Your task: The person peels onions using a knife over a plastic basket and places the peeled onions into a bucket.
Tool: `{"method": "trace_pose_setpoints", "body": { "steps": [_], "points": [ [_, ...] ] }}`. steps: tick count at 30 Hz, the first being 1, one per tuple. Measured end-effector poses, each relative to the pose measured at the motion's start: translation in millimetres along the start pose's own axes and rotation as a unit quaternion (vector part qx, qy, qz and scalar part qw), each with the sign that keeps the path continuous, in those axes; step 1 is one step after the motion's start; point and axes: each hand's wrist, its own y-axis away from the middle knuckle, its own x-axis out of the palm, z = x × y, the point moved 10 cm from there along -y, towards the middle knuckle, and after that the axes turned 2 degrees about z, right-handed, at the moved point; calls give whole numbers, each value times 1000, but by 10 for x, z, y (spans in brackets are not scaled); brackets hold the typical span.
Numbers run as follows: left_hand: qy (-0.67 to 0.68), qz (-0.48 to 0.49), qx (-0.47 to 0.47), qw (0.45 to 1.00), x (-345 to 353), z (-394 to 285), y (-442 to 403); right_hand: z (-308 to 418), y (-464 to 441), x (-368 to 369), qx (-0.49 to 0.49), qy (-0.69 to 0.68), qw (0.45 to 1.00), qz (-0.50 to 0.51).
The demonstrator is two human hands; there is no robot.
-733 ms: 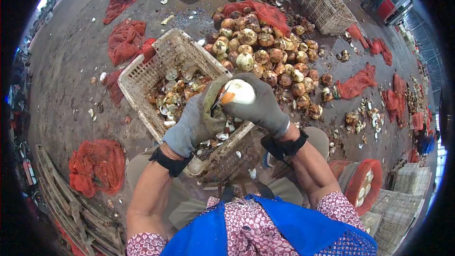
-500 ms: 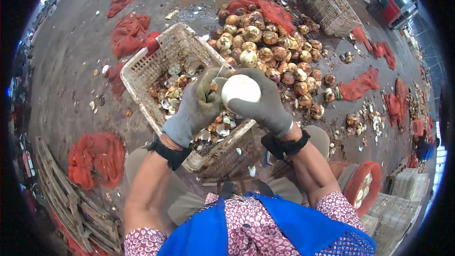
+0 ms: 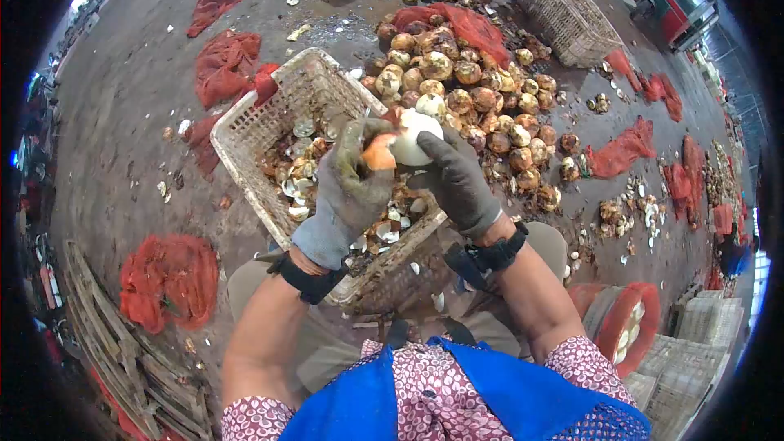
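Observation:
A white, largely peeled onion (image 3: 417, 137) is held by my gloved right hand (image 3: 459, 184), its fingers against the onion's right side. My gloved left hand (image 3: 354, 184) is closed at the onion's left, with an orange-brown piece of onion skin (image 3: 380, 153) at its fingertips. A thin blade seems to stick up by the left fingers, but its handle is hidden. Below both hands is a dirty white plastic crate (image 3: 245, 167) with skins and scraps inside.
Beyond the crate lies a heap of unpeeled onions (image 3: 482, 98) with a red net over it. Another crate (image 3: 572, 20) stands behind. Red nets (image 3: 169, 282) lie on the floor, wooden slats (image 3: 122, 343) at lower left, and a red-rimmed net container (image 3: 629, 327) of white onions at right.
The onion has turned and shifted slightly up in my right hand. An orange-brown skin piece now shows at my left fingers, beside the onion.

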Motion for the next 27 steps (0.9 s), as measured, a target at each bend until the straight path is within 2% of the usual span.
{"method": "trace_pose_setpoints", "body": {
  "steps": [1, 3, 4, 5, 6, 7, 8, 9, 10, 11, 13, 14, 15, 16, 17, 18, 19, 20, 21, 23, 24, 25, 26, 27],
  "points": [
    [4, 3, -1, 1000, 5, -18, 12, -33, -21, -23, 1, 1, 1000, -4],
    [76, 60, -75, 992, 96, 12, -3, -5, -75, -15, -19, -59, 998, 21],
    [80, 73, 2, 994, 34, -37, -57, 5, -80, 89, -7, -105, 992, 75],
    [188, 95, -126, 969, 23, 384, -5, 40, -74, 204, 2, -147, 981, 129],
    [-74, 122, 142, 980, -95, -147, -99, 6, -77, 193, 11, -144, 985, 97],
    [-182, 55, 358, 914, -237, -640, 84, -8, -50, 142, 10, -138, 989, 53],
    [-14, 6, 37, 999, -571, 452, 151, 46, -2, 117, 14, -153, 987, 39],
    [80, 44, 2, 996, -511, 197, 57, 58, 43, 81, 19, -171, 985, 19],
    [143, 50, -110, 982, -495, 526, 82, -36, 1, 4, 26, -190, 981, 11],
    [163, 85, -99, 978, -458, 484, 20, -135, -67, -40, 38, -211, 977, 13],
    [89, -67, -208, 972, -842, 649, -12, -92, -96, 62, 15, -261, 964, 48],
    [91, -49, -203, 974, -847, 695, 22, -74, -90, 100, 23, -245, 967, 62],
    [-160, 12, -100, 982, -802, 515, -15, -44, -93, 137, 28, -227, 970, 80],
    [-396, 65, 13, 916, -629, 393, -14, -38, -129, 128, 22, -220, 974, 57],
    [-396, 72, 20, 915, -513, 344, -29, -78, -162, 122, 10, -161, 984, 80],
    [-221, 74, -27, 972, -401, 340, -41, -68, -162, 153, -3, -128, 988, 86],
    [-35, 76, -74, 994, -256, 380, -24, -79, -136, 183, -16, -92, 992, 89],
    [-40, 52, -6, 998, -140, 324, 45, -141, -25, 296, 35, -144, 982, 117],
    [-19, 61, 0, 998, -158, 699, 131, -104, 11, 396, 21, -138, 980, 141],
    [-233, 75, 94, 965, -156, 427, 130, -78, 181, 401, 63, -171, 967, 176],
    [-228, 75, 103, 965, -196, 598, 169, 92, 251, 391, 36, -215, 959, 183],
    [-172, 62, 76, 980, -281, 966, 199, 292, 350, 398, 10, -258, 947, 191],
    [-116, 50, 47, 991, -305, 1170, 182, 619, 502, 307, -52, -217, 955, 195],
    [116, 45, -149, 981, -45, 1188, 198, 846, 624, 165, -96, -246, 948, 177]
  ]
}}
